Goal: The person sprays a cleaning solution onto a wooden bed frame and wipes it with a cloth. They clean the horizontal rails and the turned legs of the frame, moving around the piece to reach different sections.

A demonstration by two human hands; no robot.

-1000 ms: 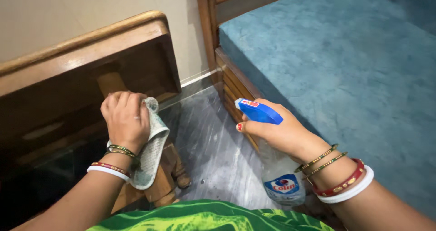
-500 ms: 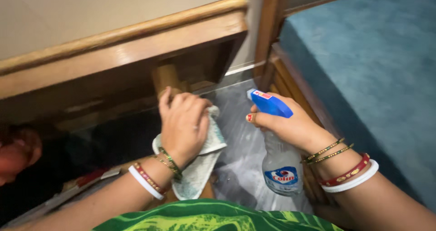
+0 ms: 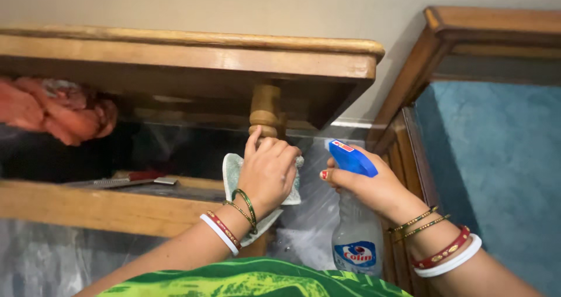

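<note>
The left hand (image 3: 267, 171) is pressing a crumpled cleaning cloth (image 3: 232, 169) against the turned wooden table leg (image 3: 265, 111) while the right hand (image 3: 374, 183), fingers wrapped tight, is gripping a blue-headed spray bottle (image 3: 355, 238).

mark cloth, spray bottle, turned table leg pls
cloth (image 3: 231, 167), head view, on the bare edge left of the left hand.
spray bottle (image 3: 352, 231), head view, on the clear body.
turned table leg (image 3: 265, 111), head view, on the rounded upper part.

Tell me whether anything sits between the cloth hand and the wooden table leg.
Only the cloth: the left hand presses it against the table leg. Nothing else visible stands between them.
</note>
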